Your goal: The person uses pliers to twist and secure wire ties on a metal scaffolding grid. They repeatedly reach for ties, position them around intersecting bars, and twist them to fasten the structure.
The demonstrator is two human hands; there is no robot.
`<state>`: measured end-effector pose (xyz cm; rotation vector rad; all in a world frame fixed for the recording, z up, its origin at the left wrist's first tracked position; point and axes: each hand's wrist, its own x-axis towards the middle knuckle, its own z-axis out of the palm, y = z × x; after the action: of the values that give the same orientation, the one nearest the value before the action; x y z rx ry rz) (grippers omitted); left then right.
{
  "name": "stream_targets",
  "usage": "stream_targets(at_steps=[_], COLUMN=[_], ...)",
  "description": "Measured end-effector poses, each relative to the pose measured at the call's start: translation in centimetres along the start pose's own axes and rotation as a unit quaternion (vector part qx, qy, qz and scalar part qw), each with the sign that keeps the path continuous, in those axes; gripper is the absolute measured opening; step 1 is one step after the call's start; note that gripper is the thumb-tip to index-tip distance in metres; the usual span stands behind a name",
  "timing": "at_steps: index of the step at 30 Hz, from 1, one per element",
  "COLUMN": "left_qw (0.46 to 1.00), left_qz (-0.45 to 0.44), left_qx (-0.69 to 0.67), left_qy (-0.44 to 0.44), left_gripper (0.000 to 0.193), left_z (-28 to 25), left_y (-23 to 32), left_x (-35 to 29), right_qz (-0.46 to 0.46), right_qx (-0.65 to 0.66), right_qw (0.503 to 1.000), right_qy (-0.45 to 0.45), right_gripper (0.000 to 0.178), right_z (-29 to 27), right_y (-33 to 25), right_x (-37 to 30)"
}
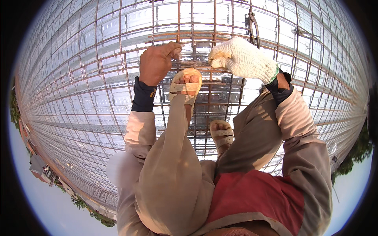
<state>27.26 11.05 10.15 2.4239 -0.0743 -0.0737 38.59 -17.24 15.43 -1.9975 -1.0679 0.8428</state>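
Note:
My bare left hand (pixel 156 63) is closed, thumb and forefinger pinched together just above the mesh of rusty steel reinforcing bars (pixel 193 27). My right hand (pixel 242 59), in a white knitted glove with a green edge, is curled into a fist at the same height. A gap separates the hands, with crossing bars below it. Whatever either set of fingers holds is too small or hidden to make out. Just beyond my right hand, a pair of dark steel pincers (pixel 253 28) stands among the bars, handles toward me.
Shiny corrugated metal sheeting (pixel 106 100) lies under the bars. My sandalled feet (pixel 186 84) rest on the mesh, one ahead of the other, knees bent. Another dark metal piece (pixel 308 34) lies farther right. Trees (pixel 350 165) and buildings (pixel 39 165) show beyond the edges.

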Motion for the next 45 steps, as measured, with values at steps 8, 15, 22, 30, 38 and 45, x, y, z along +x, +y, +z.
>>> stream_targets(at_steps=[8, 15, 22, 30, 38, 45], left_qw=[0.977, 0.991, 0.985, 0.993, 0.974, 0.975], left_qz=[-0.023, 0.070, -0.057, -0.063, -0.085, -0.124], left_qx=[-0.212, -0.099, -0.166, 0.053, 0.209, 0.169], left_qy=[0.009, -0.047, 0.006, 0.088, -0.019, -0.074], left_gripper=[0.015, 0.012, 0.013, 0.044, 0.023, 0.041], left_z=[-0.8, 0.2, -0.3, 2.6, 6.4, 6.0], left_y=[0.1, -0.1, -0.8, -6.1, -8.5, -9.1], left_x=[-1.7, -2.1, -1.5, -2.9, -5.3, -5.2], right_qz=[0.001, 0.071, 0.018, 0.169, 0.234, 0.221], right_qx=[-0.102, -0.133, -0.010, -0.085, -0.030, -0.001], right_qw=[0.995, 0.982, 1.000, 0.978, 0.959, 0.961], right_qy=[-0.001, 0.111, 0.010, 0.085, 0.160, 0.164], right_gripper=[0.013, 0.018, 0.012, 0.035, 0.041, 0.042], right_z=[0.2, -0.8, 0.2, -2.5, -3.9, -4.0], right_y=[1.7, 1.1, -0.3, 1.8, 2.9, 0.6], right_x=[0.1, 0.6, -0.2, -0.6, -2.7, -2.3])
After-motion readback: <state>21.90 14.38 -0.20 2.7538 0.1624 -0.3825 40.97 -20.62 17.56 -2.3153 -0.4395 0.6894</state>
